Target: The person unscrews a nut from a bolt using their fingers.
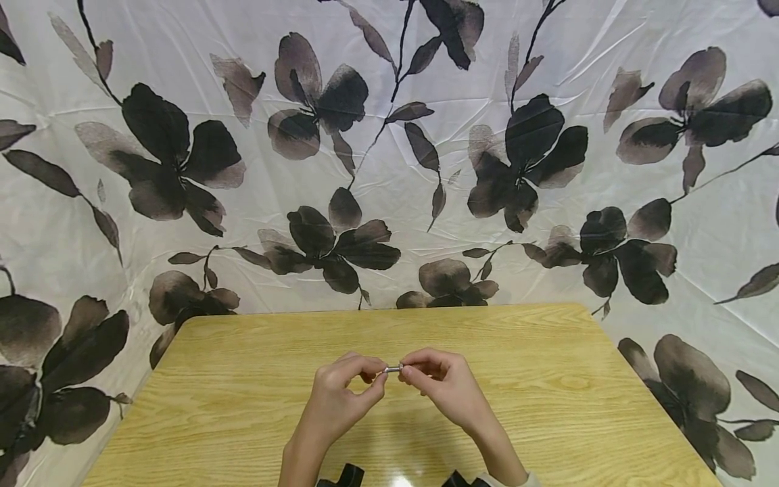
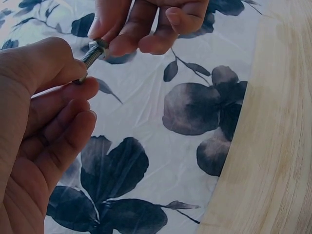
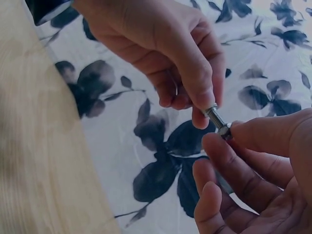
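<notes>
A small silver bolt (image 1: 393, 369) lies roughly level between my two hands, over the table. My left hand (image 1: 341, 392) pinches one end of it between thumb and index finger. At the other end, my right hand (image 1: 447, 389) has thumb and fingertip on a wider hex-shaped piece (image 3: 224, 130). Threads show along the bare shank (image 2: 90, 58) between the two grips in the left wrist view. The tip of the left end is mostly covered by the left fingertips. On the right hand, the remaining fingers are loosely bent away from the bolt.
The light wood table (image 1: 243, 352) spreads under both hands. Behind it hangs a white cloth (image 1: 426, 203) with dark flower prints, reaching down to the table's back edge. Black objects (image 1: 345, 475) show at the bottom edge near the wrists.
</notes>
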Demonstrator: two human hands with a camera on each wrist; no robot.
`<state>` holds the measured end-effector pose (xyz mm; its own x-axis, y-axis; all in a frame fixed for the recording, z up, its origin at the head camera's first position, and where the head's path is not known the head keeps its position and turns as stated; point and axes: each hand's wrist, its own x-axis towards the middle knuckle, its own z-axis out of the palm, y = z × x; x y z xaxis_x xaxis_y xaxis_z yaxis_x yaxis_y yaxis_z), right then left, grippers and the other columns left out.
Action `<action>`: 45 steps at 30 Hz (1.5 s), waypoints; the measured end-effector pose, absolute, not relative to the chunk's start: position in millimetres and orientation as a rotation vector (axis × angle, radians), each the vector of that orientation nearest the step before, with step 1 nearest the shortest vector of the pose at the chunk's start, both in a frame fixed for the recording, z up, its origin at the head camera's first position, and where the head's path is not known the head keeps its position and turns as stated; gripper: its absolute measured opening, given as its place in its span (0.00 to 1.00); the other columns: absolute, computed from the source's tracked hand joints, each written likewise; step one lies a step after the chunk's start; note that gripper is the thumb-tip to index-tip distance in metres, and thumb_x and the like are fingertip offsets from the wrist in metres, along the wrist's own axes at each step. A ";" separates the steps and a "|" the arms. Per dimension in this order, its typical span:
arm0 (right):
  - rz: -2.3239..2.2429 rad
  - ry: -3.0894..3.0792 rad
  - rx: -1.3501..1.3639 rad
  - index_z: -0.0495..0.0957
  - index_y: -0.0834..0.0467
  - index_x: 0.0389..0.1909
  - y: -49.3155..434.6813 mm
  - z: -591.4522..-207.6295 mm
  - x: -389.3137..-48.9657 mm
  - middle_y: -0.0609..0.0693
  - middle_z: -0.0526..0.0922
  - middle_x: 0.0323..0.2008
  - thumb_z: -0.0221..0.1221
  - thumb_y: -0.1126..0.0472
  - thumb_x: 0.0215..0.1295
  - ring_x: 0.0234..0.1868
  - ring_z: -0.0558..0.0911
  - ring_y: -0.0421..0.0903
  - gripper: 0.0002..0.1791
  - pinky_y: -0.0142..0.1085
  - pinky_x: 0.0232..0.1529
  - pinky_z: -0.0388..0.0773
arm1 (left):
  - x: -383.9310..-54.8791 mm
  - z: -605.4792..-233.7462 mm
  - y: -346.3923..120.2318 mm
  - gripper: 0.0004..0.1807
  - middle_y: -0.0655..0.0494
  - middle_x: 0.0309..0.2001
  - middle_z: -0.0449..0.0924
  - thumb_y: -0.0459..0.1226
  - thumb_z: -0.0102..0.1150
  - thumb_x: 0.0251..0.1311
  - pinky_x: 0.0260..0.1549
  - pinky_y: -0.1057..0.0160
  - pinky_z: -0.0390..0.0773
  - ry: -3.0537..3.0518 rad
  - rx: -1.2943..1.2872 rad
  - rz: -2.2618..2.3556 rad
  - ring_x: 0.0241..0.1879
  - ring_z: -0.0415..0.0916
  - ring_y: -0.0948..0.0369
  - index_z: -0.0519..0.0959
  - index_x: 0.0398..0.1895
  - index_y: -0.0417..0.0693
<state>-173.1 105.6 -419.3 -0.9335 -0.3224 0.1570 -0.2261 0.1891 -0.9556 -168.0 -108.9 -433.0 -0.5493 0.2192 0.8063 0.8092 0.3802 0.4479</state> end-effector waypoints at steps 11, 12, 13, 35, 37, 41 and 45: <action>-1.939 2.329 -0.638 0.85 0.59 0.49 105.8 -419.0 -171.1 0.57 0.87 0.46 0.65 0.61 0.71 0.47 0.85 0.45 0.10 0.35 0.46 0.85 | -167.4 -433.1 -109.6 0.15 0.60 0.31 0.87 0.21 0.73 0.48 0.32 0.73 0.81 -1.986 -0.880 -1.165 0.28 0.79 0.64 0.86 0.35 0.49; -1.946 2.325 -0.649 0.85 0.59 0.49 105.9 -419.1 -171.0 0.57 0.87 0.47 0.64 0.61 0.71 0.47 0.85 0.45 0.10 0.35 0.47 0.85 | -167.2 -433.2 -109.8 0.15 0.60 0.31 0.87 0.21 0.72 0.48 0.32 0.73 0.81 -1.991 -0.879 -1.167 0.28 0.79 0.64 0.86 0.35 0.49; -1.953 2.321 -0.660 0.85 0.59 0.49 105.9 -419.1 -170.9 0.58 0.87 0.47 0.64 0.61 0.72 0.48 0.85 0.45 0.09 0.35 0.48 0.85 | -167.1 -433.3 -110.0 0.15 0.60 0.32 0.87 0.21 0.72 0.48 0.32 0.72 0.81 -1.995 -0.879 -1.168 0.28 0.79 0.64 0.86 0.35 0.49; -1.902 2.349 -0.495 0.87 0.58 0.44 103.5 -420.0 -172.9 0.56 0.88 0.41 0.62 0.54 0.74 0.46 0.85 0.49 0.11 0.42 0.48 0.86 | -167.7 -432.6 -109.1 0.14 0.60 0.31 0.87 0.21 0.72 0.48 0.33 0.73 0.82 -1.993 -0.882 -1.158 0.28 0.80 0.65 0.87 0.34 0.48; -1.911 2.333 -0.518 0.87 0.57 0.46 103.3 -419.2 -172.6 0.57 0.88 0.43 0.62 0.56 0.74 0.47 0.85 0.48 0.10 0.38 0.49 0.85 | -167.3 -432.5 -109.4 0.14 0.60 0.31 0.87 0.21 0.72 0.48 0.33 0.73 0.82 -1.995 -0.879 -1.164 0.28 0.80 0.64 0.87 0.34 0.48; -1.925 2.310 -0.568 0.86 0.59 0.48 104.1 -418.5 -171.9 0.58 0.87 0.46 0.64 0.59 0.71 0.48 0.85 0.46 0.10 0.34 0.50 0.85 | -166.6 -432.8 -110.0 0.14 0.60 0.31 0.87 0.21 0.72 0.48 0.33 0.73 0.82 -1.999 -0.874 -1.165 0.28 0.80 0.63 0.87 0.34 0.47; -1.925 2.317 -0.617 0.86 0.58 0.48 105.7 -418.7 -170.8 0.56 0.87 0.48 0.65 0.60 0.71 0.47 0.86 0.43 0.09 0.35 0.49 0.84 | -165.9 -433.5 -110.4 0.14 0.60 0.32 0.87 0.22 0.72 0.48 0.33 0.73 0.82 -2.016 -0.868 -1.161 0.28 0.81 0.64 0.87 0.34 0.47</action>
<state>-170.8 105.7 -418.7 -0.9173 -0.3438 0.2011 -0.2608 0.1368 -0.9557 -165.9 -110.4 -433.5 -0.5722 0.2219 0.7895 0.7942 0.3899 0.4660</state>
